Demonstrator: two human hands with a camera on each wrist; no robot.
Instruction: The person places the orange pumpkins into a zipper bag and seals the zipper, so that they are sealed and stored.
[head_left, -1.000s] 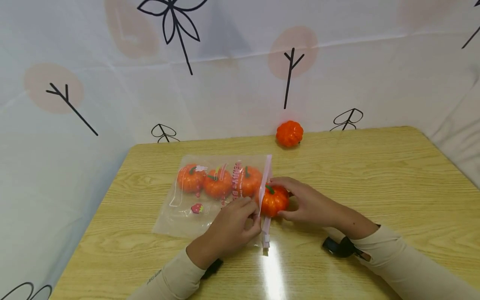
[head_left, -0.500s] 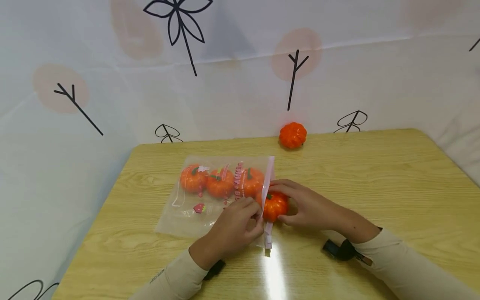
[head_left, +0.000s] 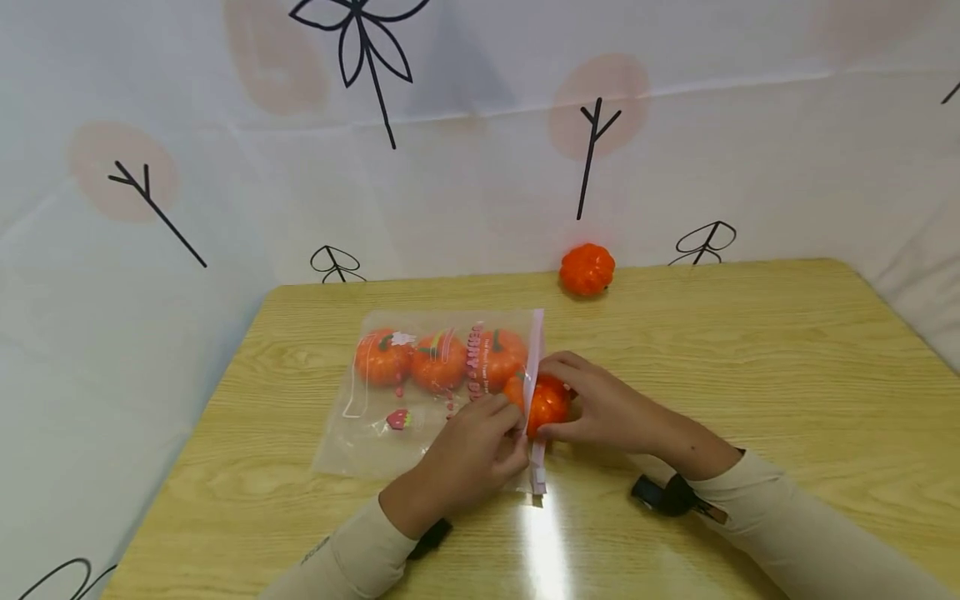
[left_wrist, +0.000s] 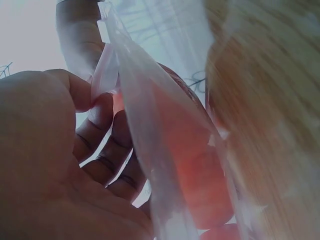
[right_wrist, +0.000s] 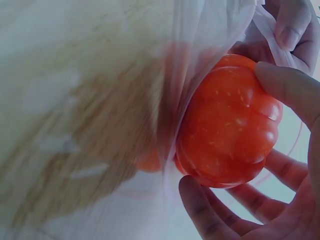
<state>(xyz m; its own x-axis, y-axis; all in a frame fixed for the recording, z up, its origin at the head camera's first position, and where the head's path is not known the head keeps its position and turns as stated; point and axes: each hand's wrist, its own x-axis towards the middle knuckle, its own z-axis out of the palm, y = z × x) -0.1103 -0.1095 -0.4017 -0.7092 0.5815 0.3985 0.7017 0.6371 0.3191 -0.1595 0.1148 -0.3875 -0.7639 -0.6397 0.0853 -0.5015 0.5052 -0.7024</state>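
A clear zip bag with pink print lies flat, its pink-edged mouth facing right. Inside it three toy pumpkins, such as the leftmost pumpkin, sit in a row. My left hand pinches the bag's mouth edge between thumb and fingers, as the left wrist view shows up close. With thumb and fingers around it, my right hand holds another orange pumpkin at the opening. That pumpkin is partly inside the bag, its left part seen through the film. The slider is at the mouth's near end.
One more orange pumpkin lies at the table's back edge, against the patterned white cloth. The wooden table extends to the right of the bag. Black wrist straps show under both sleeves.
My right hand has moved slightly left, pushing its pumpkin further into the bag's mouth. The left hand keeps its pinch on the edge. The whole view has shifted slightly.
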